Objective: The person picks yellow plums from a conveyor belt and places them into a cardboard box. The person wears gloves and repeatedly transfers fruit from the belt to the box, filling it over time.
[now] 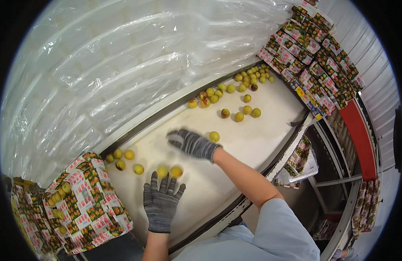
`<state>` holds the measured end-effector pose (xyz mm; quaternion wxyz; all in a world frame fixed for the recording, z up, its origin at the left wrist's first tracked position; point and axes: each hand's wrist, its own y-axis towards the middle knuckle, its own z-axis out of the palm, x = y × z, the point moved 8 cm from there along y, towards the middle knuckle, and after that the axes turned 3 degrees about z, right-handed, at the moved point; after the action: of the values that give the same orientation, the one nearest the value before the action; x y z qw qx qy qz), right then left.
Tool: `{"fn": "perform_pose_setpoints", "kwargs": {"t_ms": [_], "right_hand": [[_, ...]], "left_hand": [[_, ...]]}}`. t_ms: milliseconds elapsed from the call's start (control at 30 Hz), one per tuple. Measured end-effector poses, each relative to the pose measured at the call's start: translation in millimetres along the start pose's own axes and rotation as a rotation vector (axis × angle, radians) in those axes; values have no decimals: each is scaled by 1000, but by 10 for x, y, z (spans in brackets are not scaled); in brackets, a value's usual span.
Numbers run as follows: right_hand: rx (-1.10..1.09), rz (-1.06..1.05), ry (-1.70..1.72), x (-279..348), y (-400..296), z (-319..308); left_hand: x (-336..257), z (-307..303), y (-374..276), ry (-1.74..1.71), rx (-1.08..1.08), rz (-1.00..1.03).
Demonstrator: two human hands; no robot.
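My left hand (161,199), in a grey striped knit glove, reaches over the white sorting belt (194,202) with its fingers spread. Two yellow-green round fruits, one of them this fruit (176,172), lie at its fingertips. Above the middle of the belt is my right hand (191,143), gloved alike and blurred; its palm side is hidden, so whether it holds anything does not show. A yellow fruit (214,136) lies beside its wrist. Several fruits (129,154) sit towards the belt's left end. Further up, more fruits (231,88) gather along the far rail, some with brown patches.
A printed carton (90,202) with several fruits stands at the left end. Printed packaging (305,52) is piled at the far right. Clear plastic sheeting (122,65) hangs behind the belt. Beyond the near metal rail (285,160) is a white crate (307,169). Another person's gloved hand (349,253) shows at lower right.
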<state>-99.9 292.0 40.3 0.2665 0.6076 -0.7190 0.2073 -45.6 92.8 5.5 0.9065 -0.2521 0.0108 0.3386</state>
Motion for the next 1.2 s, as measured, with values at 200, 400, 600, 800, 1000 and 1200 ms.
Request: {"fn": "perform_pose_setpoints", "kwargs": {"t_ms": [200,400,600,800,1000,1200], "right_hand": [[-434,593,-358,-896,346,-503],[-10,5,50,57,124,127],[-440,258,-436,-200,103,-347],[-319,301,-424,-119,147,-41],[-452,552,-389,-890,516,-348],[-237,169,-40,132,30,-21]], "left_hand": [[-12,-127,49,-69,81,-52],[-145,-185,18,-117,35,-51],[-104,-49,6,-220,151,-139],[-119,-116,-32,-200,166,-140],[-87,13,-26,-244,180,-163],[-250,-117,30,-167,53,40]]}}
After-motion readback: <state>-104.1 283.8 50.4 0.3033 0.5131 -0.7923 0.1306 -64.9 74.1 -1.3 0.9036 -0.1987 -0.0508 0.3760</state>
